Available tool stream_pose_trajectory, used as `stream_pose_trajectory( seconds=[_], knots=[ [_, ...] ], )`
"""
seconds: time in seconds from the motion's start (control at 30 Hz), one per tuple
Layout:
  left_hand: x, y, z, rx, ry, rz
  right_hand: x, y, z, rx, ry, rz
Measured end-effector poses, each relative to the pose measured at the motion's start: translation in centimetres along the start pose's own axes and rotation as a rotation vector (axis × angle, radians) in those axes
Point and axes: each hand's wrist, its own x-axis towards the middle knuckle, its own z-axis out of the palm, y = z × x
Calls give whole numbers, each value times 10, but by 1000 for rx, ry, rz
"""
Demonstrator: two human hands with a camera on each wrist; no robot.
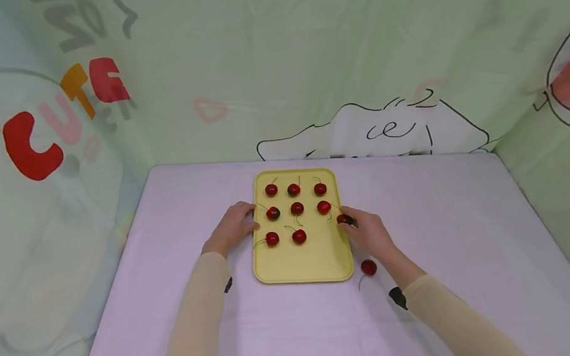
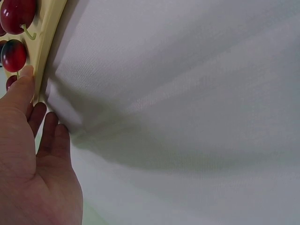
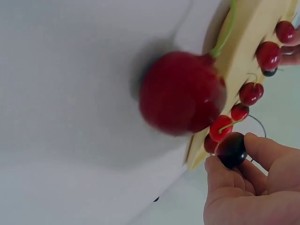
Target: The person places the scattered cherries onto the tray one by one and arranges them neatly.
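A yellow tray [image 1: 303,267] lies on the table with several red cherries [image 1: 297,208] spread over it in rows, stems attached. My left hand [image 1: 235,226] rests at the tray's left edge, its thumb over the rim and the other fingers loosely bent beside it, as the left wrist view shows. At the right rim, my right hand [image 1: 367,231] pinches a dark cherry [image 3: 231,150] between thumb and fingertips. Another cherry [image 1: 369,267] lies on the table near the tray's lower right corner, its stem towards the front; it looms large in the right wrist view.
A pale lilac cloth covers the table [image 1: 469,247]. Printed fabric curtains [image 1: 295,42] hang behind it and at both sides. The tray's front part, below the lowest cherries, shows bare yellow surface.
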Motion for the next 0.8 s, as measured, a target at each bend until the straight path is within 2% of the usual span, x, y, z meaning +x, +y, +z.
stream_pose_trajectory(
  seconds=[0.27, 0.47, 0.8],
  knots=[
    [0, 2, -2, -5, 4, 16, -15, -23, 4, 15, -23, -32],
    [1, 2, -2, -6, 1, 0, -21, -28, 13, 8, -53, -92],
    [1, 0, 0, -5, -6, -1, -20, -29, 24, -42, -75, -95]
  ],
)
